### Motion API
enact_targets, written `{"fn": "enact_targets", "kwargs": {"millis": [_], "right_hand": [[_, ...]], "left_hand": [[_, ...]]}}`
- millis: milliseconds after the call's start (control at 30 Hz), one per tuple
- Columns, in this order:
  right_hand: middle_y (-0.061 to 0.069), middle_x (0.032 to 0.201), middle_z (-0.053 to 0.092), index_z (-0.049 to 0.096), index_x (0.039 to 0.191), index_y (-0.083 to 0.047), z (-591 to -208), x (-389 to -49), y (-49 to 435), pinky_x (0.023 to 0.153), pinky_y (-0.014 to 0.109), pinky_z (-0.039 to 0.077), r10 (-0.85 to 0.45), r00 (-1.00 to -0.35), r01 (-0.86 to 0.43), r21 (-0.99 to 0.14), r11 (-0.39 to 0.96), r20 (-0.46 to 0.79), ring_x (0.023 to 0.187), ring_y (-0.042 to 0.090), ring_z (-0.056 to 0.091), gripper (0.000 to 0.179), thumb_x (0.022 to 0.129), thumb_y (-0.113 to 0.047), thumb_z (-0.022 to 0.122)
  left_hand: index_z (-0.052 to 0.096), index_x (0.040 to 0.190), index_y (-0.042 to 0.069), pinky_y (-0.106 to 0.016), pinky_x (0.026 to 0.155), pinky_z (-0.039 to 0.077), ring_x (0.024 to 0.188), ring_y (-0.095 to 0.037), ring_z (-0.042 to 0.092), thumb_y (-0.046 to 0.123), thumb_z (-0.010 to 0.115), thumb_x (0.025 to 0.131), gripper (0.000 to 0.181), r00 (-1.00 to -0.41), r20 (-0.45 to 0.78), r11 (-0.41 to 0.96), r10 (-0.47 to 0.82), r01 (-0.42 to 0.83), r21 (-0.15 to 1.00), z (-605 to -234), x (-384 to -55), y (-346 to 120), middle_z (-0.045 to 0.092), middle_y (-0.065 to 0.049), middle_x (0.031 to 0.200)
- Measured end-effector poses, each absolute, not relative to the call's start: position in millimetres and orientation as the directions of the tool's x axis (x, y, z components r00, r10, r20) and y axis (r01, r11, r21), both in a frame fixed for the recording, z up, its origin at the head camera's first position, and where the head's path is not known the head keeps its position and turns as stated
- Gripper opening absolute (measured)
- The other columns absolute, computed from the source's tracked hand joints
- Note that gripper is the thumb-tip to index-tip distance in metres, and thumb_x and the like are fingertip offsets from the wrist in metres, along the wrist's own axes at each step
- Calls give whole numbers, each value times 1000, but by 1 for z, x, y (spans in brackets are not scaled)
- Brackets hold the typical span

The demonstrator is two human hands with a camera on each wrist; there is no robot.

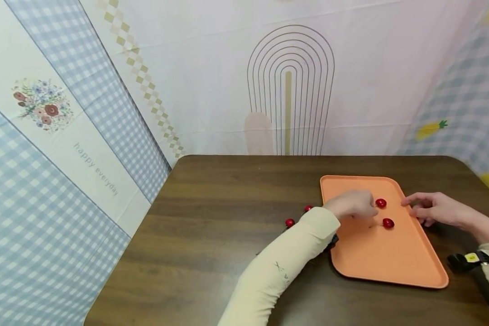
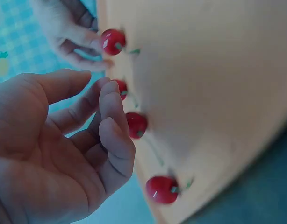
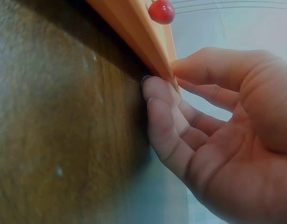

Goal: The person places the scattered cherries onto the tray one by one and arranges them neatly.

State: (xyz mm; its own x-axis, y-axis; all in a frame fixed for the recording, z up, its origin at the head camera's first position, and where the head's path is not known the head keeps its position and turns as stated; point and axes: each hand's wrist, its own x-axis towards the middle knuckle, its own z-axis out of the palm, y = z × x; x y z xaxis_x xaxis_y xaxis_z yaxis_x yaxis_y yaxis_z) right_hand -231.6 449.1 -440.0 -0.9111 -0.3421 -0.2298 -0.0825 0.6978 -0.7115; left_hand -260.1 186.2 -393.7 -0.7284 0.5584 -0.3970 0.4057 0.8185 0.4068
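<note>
Over the orange tray (image 1: 387, 258), my left hand (image 1: 356, 203) has its fingers loosely bent. In the left wrist view its thumb stands apart from the fingertips, with nothing between them. Several red cherries with thin green stems lie on the tray; one cherry (image 2: 117, 89) is partly hidden behind the fingertips, and another cherry (image 2: 137, 124) sits close beside them. Nearer that camera lies a further cherry (image 2: 162, 189). At the tray's right edge, my right hand (image 1: 440, 209) pinches the rim, thumb above and fingers below, as the right wrist view shows.
Left of the tray on the brown wooden table (image 1: 195, 253) lie more cherries, one red cherry (image 1: 290, 222) and another cherry (image 1: 308, 208) by the left sleeve, which hides part of the table. A patterned cloth (image 1: 212, 81) hangs behind the table.
</note>
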Motion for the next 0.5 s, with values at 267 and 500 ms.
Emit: {"fn": "enact_targets", "kwargs": {"millis": [267, 500], "right_hand": [[4, 87, 61, 49, 129, 6, -441, -232, 448, 65, 30, 55, -330, -912, -72, -697, 713, -243, 73, 14, 61, 38, 100, -18, 55], [3, 86, 61, 50, 129, 6, -440, -231, 448, 64, 30, 55, -329, -915, -78, -700, 710, -232, 72, 14, 61, 39, 99, -18, 56]], "left_hand": [[47, 69, 16, -23, 49, 32, 48, -9, 32, 33, 49, 102, 37, -657, -294, 706, 694, 543, 454, -377, -274, 140, 37, 3, 57], [66, 90, 20, -21, 60, 42, 66, -6, 52, 34, 53, 100, 22, -728, -176, 734, 663, 586, 344, -356, -283, 92, 61, 7, 78]]}}
